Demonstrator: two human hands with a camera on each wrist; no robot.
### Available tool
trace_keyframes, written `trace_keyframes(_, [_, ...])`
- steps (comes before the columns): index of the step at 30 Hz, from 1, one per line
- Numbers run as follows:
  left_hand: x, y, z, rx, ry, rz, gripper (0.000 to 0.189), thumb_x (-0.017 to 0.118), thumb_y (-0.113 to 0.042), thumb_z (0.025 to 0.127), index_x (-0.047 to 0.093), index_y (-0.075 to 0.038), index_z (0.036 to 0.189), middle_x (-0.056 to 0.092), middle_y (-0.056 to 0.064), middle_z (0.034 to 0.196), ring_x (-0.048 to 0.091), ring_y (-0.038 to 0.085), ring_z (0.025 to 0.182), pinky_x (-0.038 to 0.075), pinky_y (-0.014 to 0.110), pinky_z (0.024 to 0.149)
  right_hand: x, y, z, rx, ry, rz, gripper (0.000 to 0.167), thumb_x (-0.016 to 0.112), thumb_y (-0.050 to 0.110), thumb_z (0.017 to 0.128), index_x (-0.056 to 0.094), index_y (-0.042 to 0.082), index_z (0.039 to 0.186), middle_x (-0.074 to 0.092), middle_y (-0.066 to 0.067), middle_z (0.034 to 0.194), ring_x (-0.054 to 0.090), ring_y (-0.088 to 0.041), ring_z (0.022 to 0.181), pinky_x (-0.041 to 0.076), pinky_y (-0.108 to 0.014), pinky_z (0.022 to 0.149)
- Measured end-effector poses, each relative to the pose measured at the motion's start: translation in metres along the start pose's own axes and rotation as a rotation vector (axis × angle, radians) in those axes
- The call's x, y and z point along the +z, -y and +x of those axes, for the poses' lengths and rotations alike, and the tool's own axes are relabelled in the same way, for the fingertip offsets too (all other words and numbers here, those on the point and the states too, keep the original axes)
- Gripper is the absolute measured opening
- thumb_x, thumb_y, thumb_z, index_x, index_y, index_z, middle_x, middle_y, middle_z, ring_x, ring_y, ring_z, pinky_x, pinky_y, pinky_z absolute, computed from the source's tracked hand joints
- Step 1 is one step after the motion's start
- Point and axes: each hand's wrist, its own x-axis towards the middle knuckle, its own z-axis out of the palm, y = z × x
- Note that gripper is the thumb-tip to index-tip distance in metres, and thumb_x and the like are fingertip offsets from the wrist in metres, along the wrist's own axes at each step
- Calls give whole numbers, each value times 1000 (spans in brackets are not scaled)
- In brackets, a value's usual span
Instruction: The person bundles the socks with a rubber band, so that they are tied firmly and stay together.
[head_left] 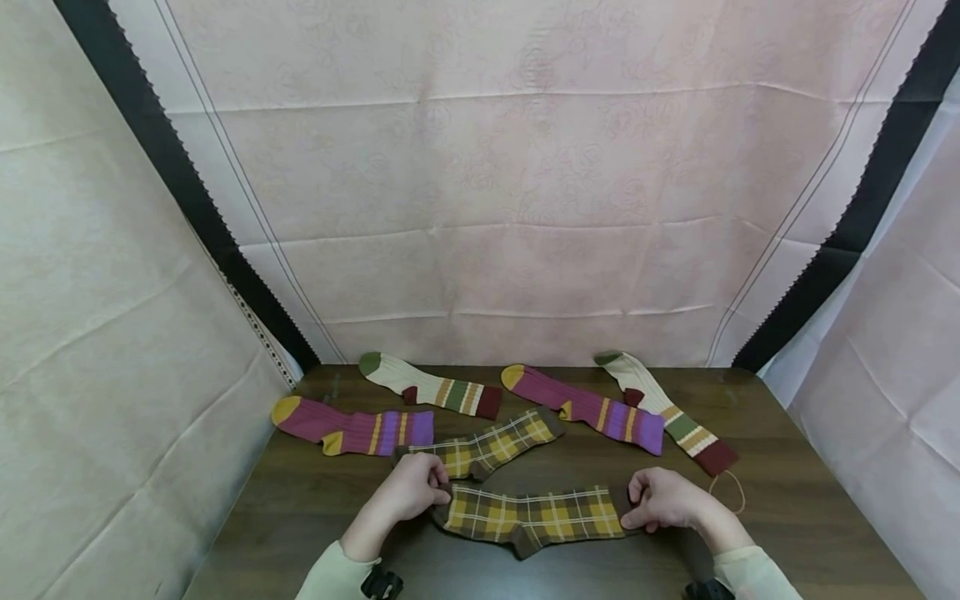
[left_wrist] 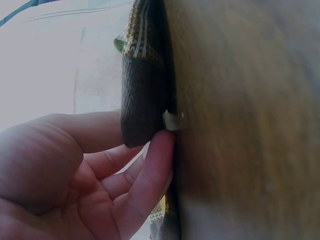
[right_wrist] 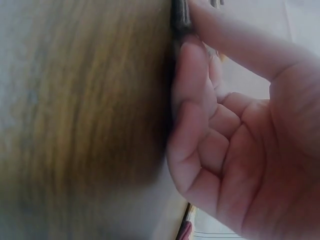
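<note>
Two grips, left hand [head_left: 412,487] and right hand [head_left: 667,498], pinch opposite ends of the nearer plaid sock [head_left: 551,514] between thumb and fingers, nearly closed, forearms angled inward. The sock lies crosswise on the table [head_left: 300,508], just in front of another plaid sock [head_left: 495,447].

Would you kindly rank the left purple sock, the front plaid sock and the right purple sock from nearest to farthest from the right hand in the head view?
1. Front plaid sock: pinched at one end by the right hand.
2. Right purple sock: beyond the hand, slightly left.
3. Left purple sock: out at the far left.
</note>
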Motion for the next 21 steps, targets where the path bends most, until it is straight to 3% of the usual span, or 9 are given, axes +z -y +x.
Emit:
trace_keyframes(6, [1,3,1,-2,14,-5,22,89,-3,85,68,-9,87,58,-2,74,54,14,66,47,31,60,0,1,0,-10,-1,-25,37,93,11,81,57,6,88,62,-1,62,65,-19,57,46,-30,53])
trace_keyframes(15, [-4,9,-2,65,32,-50,21,90,-6,85,69,-8,91,60,-2,76,55,14,69,48,31,63,-5,1,-1,-18,12,-48,33,89,17,87,58,5,89,61,-1,64,66,-20,60,46,-31,55])
trace_keyframes(21, [-9,15,-6,50,40,-117,20,90,-10,87,71,-7,95,63,-1,80,58,15,70,49,30,60,-7,0,-4,-60,34,-15,30,86,19,91,59,6,89,62,-2,66,67,-21,62,47,-29,54])
